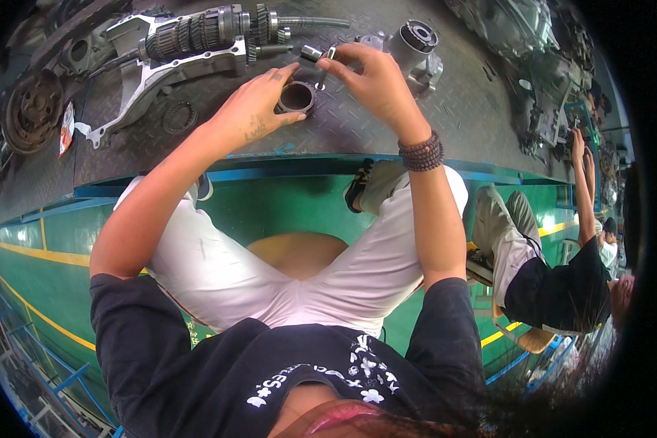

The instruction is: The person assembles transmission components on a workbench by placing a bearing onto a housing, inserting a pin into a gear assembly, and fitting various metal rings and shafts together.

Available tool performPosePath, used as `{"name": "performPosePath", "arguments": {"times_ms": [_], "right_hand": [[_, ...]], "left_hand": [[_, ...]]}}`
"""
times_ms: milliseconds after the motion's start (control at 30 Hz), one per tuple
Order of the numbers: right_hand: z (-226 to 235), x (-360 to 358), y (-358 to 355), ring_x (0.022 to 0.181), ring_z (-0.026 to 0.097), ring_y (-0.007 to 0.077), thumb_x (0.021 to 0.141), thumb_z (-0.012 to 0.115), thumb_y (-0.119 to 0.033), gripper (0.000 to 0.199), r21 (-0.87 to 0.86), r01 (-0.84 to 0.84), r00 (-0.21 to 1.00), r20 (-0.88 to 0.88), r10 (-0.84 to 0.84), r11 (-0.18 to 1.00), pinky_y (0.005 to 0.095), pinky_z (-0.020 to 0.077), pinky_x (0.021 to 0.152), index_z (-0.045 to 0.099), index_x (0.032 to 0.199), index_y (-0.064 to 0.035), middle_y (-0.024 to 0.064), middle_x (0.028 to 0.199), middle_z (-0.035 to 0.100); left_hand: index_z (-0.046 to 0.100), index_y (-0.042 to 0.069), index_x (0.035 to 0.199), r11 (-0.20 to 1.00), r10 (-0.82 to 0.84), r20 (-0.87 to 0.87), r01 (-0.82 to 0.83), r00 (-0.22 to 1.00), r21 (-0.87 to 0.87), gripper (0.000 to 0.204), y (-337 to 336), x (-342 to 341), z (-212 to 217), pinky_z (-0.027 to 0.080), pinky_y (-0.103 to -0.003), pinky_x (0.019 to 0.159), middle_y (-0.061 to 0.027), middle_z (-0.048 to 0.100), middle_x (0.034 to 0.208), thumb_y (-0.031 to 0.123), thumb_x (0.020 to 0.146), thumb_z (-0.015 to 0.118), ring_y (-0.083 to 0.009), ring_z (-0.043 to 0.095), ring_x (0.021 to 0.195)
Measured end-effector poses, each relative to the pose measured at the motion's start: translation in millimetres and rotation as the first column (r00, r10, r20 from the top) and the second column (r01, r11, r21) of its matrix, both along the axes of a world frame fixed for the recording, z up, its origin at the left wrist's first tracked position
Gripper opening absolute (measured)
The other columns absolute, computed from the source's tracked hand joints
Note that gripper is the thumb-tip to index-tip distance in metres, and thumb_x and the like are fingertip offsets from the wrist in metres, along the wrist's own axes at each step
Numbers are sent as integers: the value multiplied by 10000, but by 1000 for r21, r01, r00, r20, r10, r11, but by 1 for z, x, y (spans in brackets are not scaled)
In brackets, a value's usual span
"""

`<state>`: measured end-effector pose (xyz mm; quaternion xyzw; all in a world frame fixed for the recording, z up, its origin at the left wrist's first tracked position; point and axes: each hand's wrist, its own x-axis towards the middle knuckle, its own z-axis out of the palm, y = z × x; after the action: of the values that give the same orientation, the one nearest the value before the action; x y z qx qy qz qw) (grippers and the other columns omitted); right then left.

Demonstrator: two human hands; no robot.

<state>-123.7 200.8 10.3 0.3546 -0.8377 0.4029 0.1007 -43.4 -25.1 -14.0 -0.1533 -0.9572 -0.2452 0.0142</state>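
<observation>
Onlooker's note. Left hand [259, 102] curls round a metal ring [311, 102] on the worktop [431, 131], thumb at the near rim; firmness of hold not readable. Right hand [376, 79] pinches a small metal piece [331, 55] above and beyond the ring. A short metal cylinder [312, 52] shows at that piece; whether joined, cannot tell.

Risks, my judgement: the piece is slender and held by fingertips, so a loose pinch could drop it into the ring or across the worktop. If the left hand slackens, the ring could shift. Oily surfaces, if any, would worsen both.

Surroundings: gear shafts [197, 35] lie in an open casing [142, 84] behind the left forearm, shaft ends limiting space beyond that hand. A round housing [417, 36] stands just beyond the right hand, restricting reach there. A toothed ring [179, 117] lies left of the left forearm, a rusty wheel [33, 112] farther left.
</observation>
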Motion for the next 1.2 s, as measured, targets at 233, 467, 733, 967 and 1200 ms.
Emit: {"name": "performPosePath", "arguments": {"times_ms": [233,467,733,967,1200], "right_hand": [[1,6,-12,884,675,374,927,749,-322,330,89,-9,1000,-26,11,996,441,530,782,749,1018,-4,183,973,709],[-3,4,-9,898,683,392,925,743,-268,276,83,-55,998,-2,55,995,443,538,790,731,1026,-12,194,963,711],[-5,9,-7,866,714,269,947,718,-144,190,173,-123,986,131,101,977,365,545,804,738,1093,-24,165,977,751],[-14,2,-6,888,692,421,901,732,-205,206,166,-90,990,122,70,982,465,551,790,754,993,-22,226,929,724],[-23,2,-30,916,673,450,915,689,-187,183,246,-107,989,-70,128,963,513,540,799,737,979,-22,227,947,715]], "left_hand": [[359,29,1566,1000,5,35,-4,999,-16,885,-2,-3,-1,434,-453,1144,-228,534,1476,388,881,789,-387,522,1356],[364,55,1572,1000,12,-27,-12,1000,8,886,-2,-2,-8,436,-436,1146,-222,559,1457,352,865,808,-368,545,1346],[369,46,1570,1000,14,-6,-14,1000,-5,889,-2,3,-6,428,-441,1153,-228,537,1484,389,871,798,-382,532,1359],[378,48,1566,1000,-6,-5,6,1000,1,880,1,-7,-8,424,-443,1159,-239,525,1493,403,876,791,-387,523,1367],[586,13,1337,997,-65,107,60,992,50,611,-18,-1,25,505,-473,1032,-241,644,1275,304,843,796,-407,620,1196]]}}
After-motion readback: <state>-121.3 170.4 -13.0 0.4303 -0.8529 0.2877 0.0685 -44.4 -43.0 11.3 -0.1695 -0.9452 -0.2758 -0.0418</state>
